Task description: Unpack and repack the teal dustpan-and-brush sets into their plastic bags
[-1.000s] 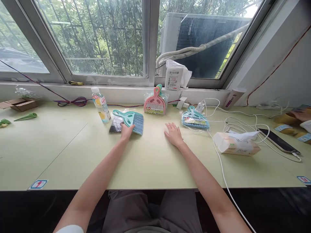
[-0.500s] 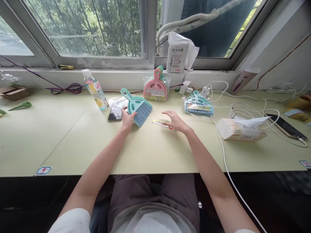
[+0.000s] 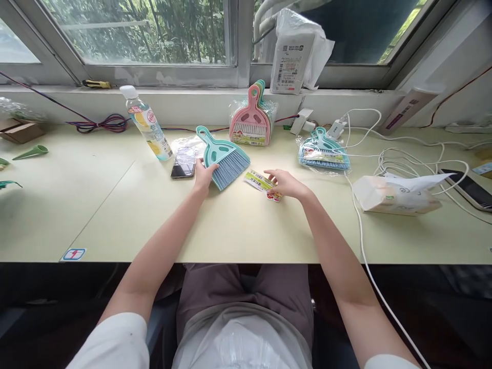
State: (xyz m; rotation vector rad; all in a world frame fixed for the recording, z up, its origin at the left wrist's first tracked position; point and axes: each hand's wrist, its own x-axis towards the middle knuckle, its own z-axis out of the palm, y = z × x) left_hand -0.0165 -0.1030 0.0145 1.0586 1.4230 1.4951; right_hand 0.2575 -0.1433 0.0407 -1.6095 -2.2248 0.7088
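My left hand (image 3: 204,176) rests on the near edge of a teal mini brush with blue bristles (image 3: 223,156), fingers curled over it, on the pale green desk (image 3: 238,225). My right hand (image 3: 287,183) pinches a small printed paper label (image 3: 261,182) that lies on the desk just right of the brush. A dark phone (image 3: 183,165) lies left of the brush beside a crumpled clear wrapper (image 3: 188,145). Behind stand a wrapped stack of pink dustpan sets (image 3: 251,118) and, to the right, a wrapped teal set (image 3: 322,151).
A drink bottle (image 3: 146,124) stands at the back left. A tissue pack (image 3: 395,195), white cables (image 3: 388,154) and a second phone (image 3: 467,188) crowd the right side. A white parcel (image 3: 295,56) sits on the sill. Green pieces (image 3: 31,151) and a cardboard box (image 3: 19,131) lie far left.
My head tipped down, so the desk slid up in view. The left hand turned the brush clockwise. My right hand lifted off the desk, uncovering the label, then closed its fingers on it.
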